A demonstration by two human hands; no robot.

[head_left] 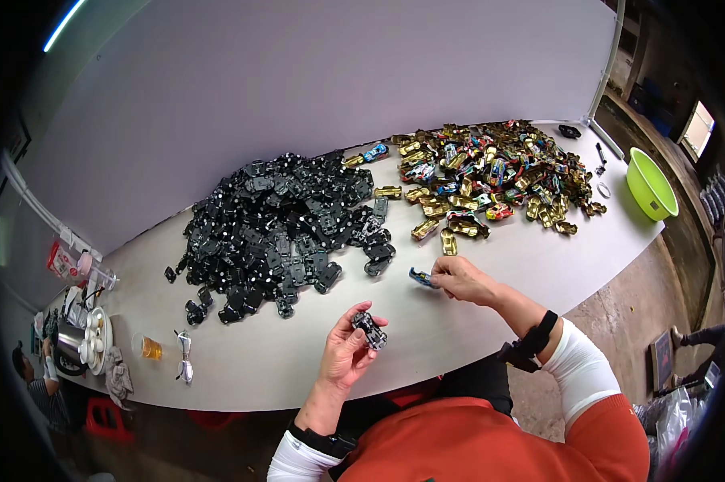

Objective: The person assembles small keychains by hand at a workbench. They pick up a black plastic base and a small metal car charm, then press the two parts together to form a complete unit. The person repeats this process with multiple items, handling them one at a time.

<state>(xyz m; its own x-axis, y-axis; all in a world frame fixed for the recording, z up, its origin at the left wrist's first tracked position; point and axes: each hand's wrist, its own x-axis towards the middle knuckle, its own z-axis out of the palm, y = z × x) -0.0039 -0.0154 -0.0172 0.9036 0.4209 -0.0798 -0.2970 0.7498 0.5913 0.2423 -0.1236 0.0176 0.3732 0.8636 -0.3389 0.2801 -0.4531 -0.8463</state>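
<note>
My left hand (346,351) is closed round a black toy car chassis (370,330) with wheels, held above the near edge of the table. To its right, my right hand (462,280) pinches a small blue toy car body (423,278) by one end, just over the tabletop. The two parts are apart. Beyond my left hand spreads a big heap of black chassis (258,217). Past my right hand lies a pile of gold and multicoloured car bodies (491,173), with a gold car body (448,242) at its near edge.
A lime green basin (651,185) stands at the table's right end. On the left are a cup of amber drink (147,347), a coiled white cable (184,357), a rag (118,376) and a tray of small cups (96,341). A grey panel (338,72) rises along the back.
</note>
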